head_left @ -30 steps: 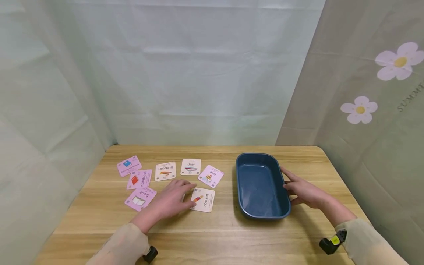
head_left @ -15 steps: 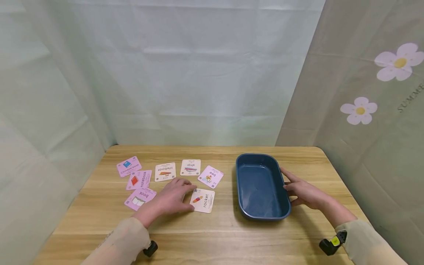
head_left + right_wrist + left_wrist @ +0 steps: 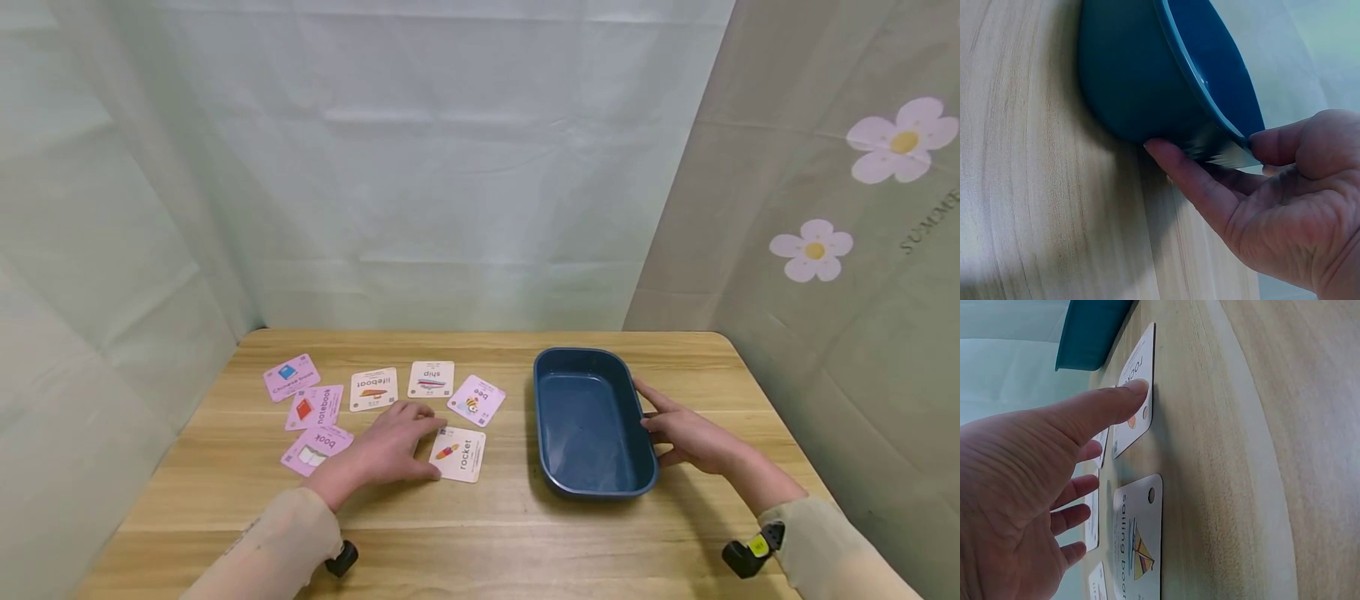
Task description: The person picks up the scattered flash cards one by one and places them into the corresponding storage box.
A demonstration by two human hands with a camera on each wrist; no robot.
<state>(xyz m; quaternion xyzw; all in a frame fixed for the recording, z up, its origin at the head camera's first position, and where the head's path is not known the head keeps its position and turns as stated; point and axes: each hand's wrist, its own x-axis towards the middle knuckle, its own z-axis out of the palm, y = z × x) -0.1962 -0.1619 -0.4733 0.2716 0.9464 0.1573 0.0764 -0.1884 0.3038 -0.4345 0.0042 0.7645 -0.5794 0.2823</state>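
Note:
My left hand [image 3: 393, 443] is low over the cards, fingers spread and slightly bent, nothing gripped. Its thumb reaches the near left corner of the white rocket card [image 3: 459, 454]; whether it presses cannot be told. A sailing boat card [image 3: 1138, 537] lies below that hand in the left wrist view, hidden from the head view. The lifeboat card [image 3: 374, 389], ship card [image 3: 431, 379] and purple bee card [image 3: 477, 401] lie beyond it. My right hand [image 3: 693, 437] touches the right outer side of a blue rectangular tray [image 3: 551, 475], fingers mostly straight, fingertips at its wall and rim.
Left of my left hand lie three purple cards: Chinese book [image 3: 291, 377], notebook [image 3: 315, 407] and book [image 3: 317, 450]. All rest on a wooden table [image 3: 480, 550]. Pale cloth [image 3: 450, 167] hangs behind and at both sides.
My left thumb has drawn back slightly from over the rocket picture to the card's corner. The right hand and the tray stay in place.

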